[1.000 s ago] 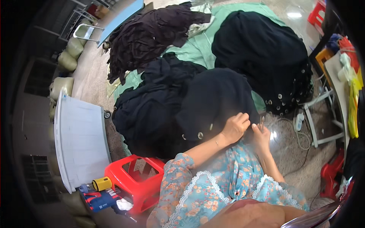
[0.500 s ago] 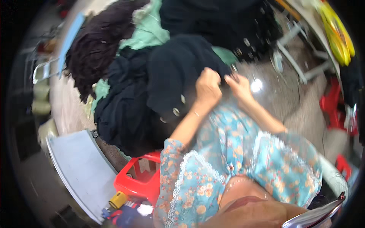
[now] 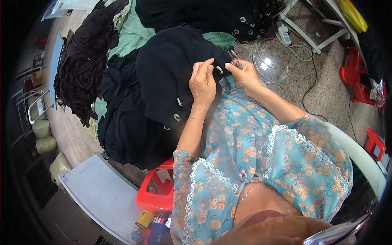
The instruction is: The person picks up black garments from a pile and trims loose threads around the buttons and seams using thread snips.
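Observation:
Black cloth (image 3: 167, 65) with metal eyelets is heaped in front of me and over my lap. My left hand (image 3: 203, 85) is over this cloth, back of the hand up, fingers loosely bent, with a gap between thumb and index finger and nothing visible in it. My right hand (image 3: 245, 74) is closed around small metal thread snips (image 3: 235, 59), which point up and away from me beside the cloth's right edge. Between my hands, an eyelet (image 3: 219, 70) shows on the black cloth. What lies under my left palm is hidden.
Dark brown cloth (image 3: 85, 53) is piled at the far left, beside green cloth (image 3: 132, 34). More black cloth (image 3: 196, 14) with eyelets lies beyond. A red stool (image 3: 155, 192) stands near left. Right, a power strip (image 3: 283, 34) and cables lie on the floor by a metal frame (image 3: 316, 47).
My left hand has loosened from a closed fist and moved slightly left and down. My right hand has shifted left, its snips now plainly visible. The whole view has shifted and sharpened.

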Demonstrator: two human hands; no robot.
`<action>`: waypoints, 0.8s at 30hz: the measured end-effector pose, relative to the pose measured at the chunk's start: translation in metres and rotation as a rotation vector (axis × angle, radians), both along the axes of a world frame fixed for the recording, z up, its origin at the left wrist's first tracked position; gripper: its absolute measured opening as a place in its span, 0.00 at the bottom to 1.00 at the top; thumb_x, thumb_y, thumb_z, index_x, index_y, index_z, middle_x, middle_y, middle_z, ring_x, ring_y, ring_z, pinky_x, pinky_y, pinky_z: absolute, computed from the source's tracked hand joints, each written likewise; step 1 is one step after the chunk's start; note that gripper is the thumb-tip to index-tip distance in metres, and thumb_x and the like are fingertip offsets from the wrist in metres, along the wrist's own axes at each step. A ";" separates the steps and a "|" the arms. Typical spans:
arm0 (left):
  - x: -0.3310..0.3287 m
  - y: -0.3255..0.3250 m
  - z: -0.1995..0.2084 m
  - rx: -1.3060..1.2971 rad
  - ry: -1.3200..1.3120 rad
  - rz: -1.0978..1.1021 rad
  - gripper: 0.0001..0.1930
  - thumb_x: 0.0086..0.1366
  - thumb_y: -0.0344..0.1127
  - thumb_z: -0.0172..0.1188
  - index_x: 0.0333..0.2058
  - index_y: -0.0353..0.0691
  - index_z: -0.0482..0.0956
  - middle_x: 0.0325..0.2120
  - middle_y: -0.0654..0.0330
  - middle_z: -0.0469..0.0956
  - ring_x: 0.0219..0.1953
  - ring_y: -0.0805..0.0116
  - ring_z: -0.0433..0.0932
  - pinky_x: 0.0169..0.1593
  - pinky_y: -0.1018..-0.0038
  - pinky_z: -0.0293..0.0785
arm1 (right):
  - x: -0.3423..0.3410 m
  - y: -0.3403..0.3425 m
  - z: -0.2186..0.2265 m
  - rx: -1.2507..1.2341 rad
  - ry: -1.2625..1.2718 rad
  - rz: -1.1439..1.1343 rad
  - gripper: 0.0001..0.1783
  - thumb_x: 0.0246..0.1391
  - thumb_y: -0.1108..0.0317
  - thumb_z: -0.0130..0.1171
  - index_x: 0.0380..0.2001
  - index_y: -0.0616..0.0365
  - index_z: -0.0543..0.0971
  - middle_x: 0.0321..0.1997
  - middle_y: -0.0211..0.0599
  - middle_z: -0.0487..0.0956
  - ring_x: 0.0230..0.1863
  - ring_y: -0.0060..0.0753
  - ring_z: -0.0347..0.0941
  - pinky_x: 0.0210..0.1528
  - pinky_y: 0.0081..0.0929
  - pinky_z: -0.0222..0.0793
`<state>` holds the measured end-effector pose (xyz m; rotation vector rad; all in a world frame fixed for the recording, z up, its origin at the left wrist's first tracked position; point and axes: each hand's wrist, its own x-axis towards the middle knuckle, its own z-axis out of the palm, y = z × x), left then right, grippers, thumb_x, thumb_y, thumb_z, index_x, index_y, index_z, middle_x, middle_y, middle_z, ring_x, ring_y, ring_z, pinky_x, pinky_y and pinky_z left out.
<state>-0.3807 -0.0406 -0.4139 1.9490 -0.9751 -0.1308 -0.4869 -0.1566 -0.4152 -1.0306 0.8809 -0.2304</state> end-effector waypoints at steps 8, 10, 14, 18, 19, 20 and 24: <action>0.001 0.000 0.017 0.113 -0.006 -0.042 0.14 0.48 0.33 0.71 0.34 0.36 0.81 0.30 0.61 0.74 0.25 0.66 0.75 0.29 0.72 0.73 | 0.000 0.004 -0.003 -0.080 -0.088 0.014 0.12 0.55 0.64 0.62 0.22 0.57 0.76 0.21 0.17 0.70 0.23 0.09 0.59 0.23 0.16 0.52; 0.005 0.002 0.015 0.105 -0.011 -0.080 0.14 0.47 0.32 0.72 0.33 0.36 0.81 0.30 0.61 0.74 0.25 0.66 0.75 0.29 0.72 0.73 | 0.001 0.005 -0.010 -0.176 -0.128 0.047 0.12 0.55 0.64 0.62 0.22 0.58 0.76 0.22 0.17 0.70 0.25 0.09 0.60 0.25 0.16 0.55; 0.014 0.001 0.022 0.185 -0.128 -0.201 0.12 0.46 0.31 0.71 0.29 0.38 0.77 0.29 0.62 0.74 0.27 0.64 0.76 0.29 0.70 0.73 | 0.001 0.004 0.000 -0.121 -0.093 0.047 0.12 0.55 0.64 0.62 0.22 0.58 0.76 0.22 0.18 0.71 0.25 0.10 0.59 0.25 0.17 0.55; 0.024 -0.001 0.027 0.231 -0.305 -0.377 0.11 0.49 0.32 0.69 0.28 0.40 0.75 0.28 0.62 0.72 0.29 0.63 0.76 0.29 0.68 0.73 | 0.000 0.002 -0.010 -0.160 -0.069 0.080 0.13 0.55 0.63 0.62 0.22 0.58 0.76 0.21 0.18 0.71 0.25 0.11 0.60 0.25 0.17 0.57; 0.026 0.000 0.027 0.230 -0.305 -0.380 0.11 0.49 0.32 0.69 0.28 0.40 0.75 0.28 0.62 0.72 0.29 0.63 0.76 0.29 0.68 0.73 | -0.001 0.002 -0.011 -0.168 -0.063 0.089 0.13 0.55 0.63 0.62 0.22 0.58 0.76 0.21 0.19 0.71 0.25 0.11 0.60 0.26 0.18 0.57; 0.027 0.001 0.026 0.214 -0.252 -0.386 0.10 0.50 0.32 0.68 0.28 0.40 0.75 0.28 0.62 0.72 0.29 0.63 0.76 0.29 0.68 0.73 | -0.001 0.002 -0.011 -0.168 -0.062 0.086 0.13 0.55 0.63 0.62 0.22 0.58 0.76 0.21 0.19 0.71 0.25 0.11 0.60 0.26 0.18 0.57; 0.028 0.002 0.023 0.107 -0.268 -0.385 0.08 0.51 0.30 0.67 0.29 0.38 0.77 0.25 0.61 0.73 0.23 0.65 0.75 0.26 0.72 0.71 | 0.000 0.004 -0.010 -0.215 -0.078 0.081 0.14 0.55 0.63 0.63 0.21 0.59 0.75 0.20 0.18 0.70 0.24 0.11 0.59 0.25 0.18 0.56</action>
